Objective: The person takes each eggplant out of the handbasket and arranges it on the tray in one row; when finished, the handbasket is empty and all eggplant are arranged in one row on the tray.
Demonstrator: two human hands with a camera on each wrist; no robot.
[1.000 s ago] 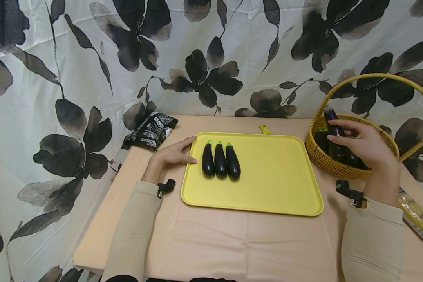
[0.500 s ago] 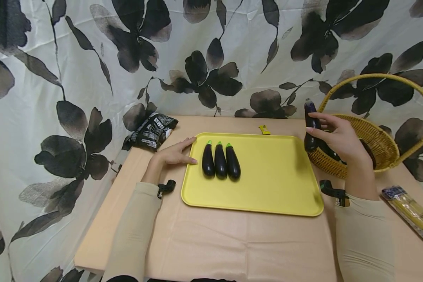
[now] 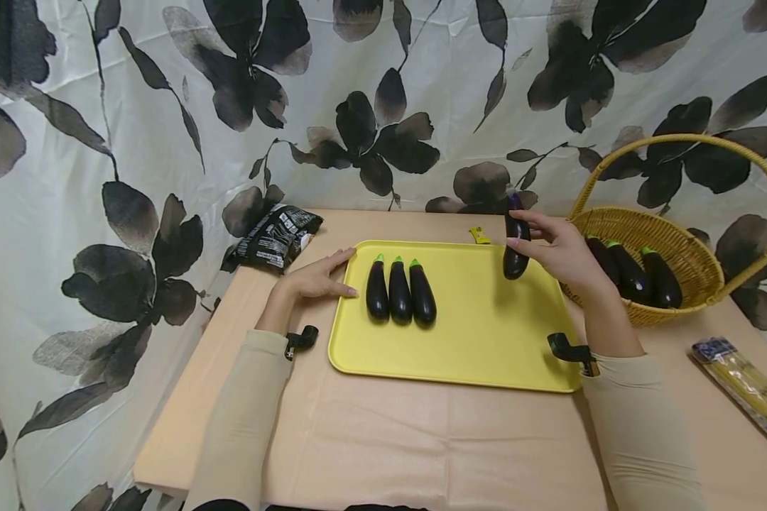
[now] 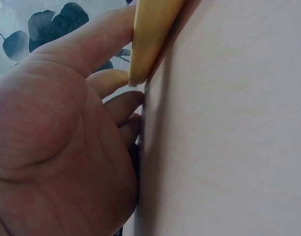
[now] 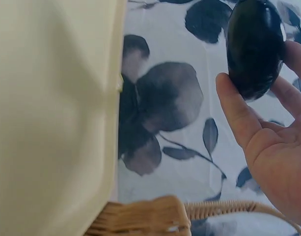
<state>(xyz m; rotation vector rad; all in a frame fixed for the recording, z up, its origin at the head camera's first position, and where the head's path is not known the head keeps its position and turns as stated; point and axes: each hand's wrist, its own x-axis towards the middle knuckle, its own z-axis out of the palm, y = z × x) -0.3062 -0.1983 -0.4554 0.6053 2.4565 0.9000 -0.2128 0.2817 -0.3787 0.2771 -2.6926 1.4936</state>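
Observation:
Between its thumb and fingers my right hand (image 3: pixel 565 248) holds an eggplant (image 3: pixel 516 238) upright above the right part of the yellow tray (image 3: pixel 486 341). The right wrist view shows the rounded dark end of that eggplant (image 5: pixel 256 49) pinched by the fingers. Three eggplants (image 3: pixel 400 291) with green tips lie side by side on the tray's left half. My left hand (image 3: pixel 316 277) rests at the tray's left edge, thumb on the rim and fingers extended; the left wrist view shows the palm (image 4: pixel 57 132) beside the tray edge (image 4: pixel 152 39).
A wicker basket (image 3: pixel 703 259) with a tall handle stands at the right, with three eggplants (image 3: pixel 629 273) in it. A black packet (image 3: pixel 275 236) lies at the back left. Behind the tray is a small yellow wrapper (image 3: pixel 479 235). A long yellow package (image 3: pixel 744 387) lies at the right.
My right hand has lifted the eggplant out of the basket and carried it left, over the tray. The left hand and the three eggplants on the tray have stayed in place.

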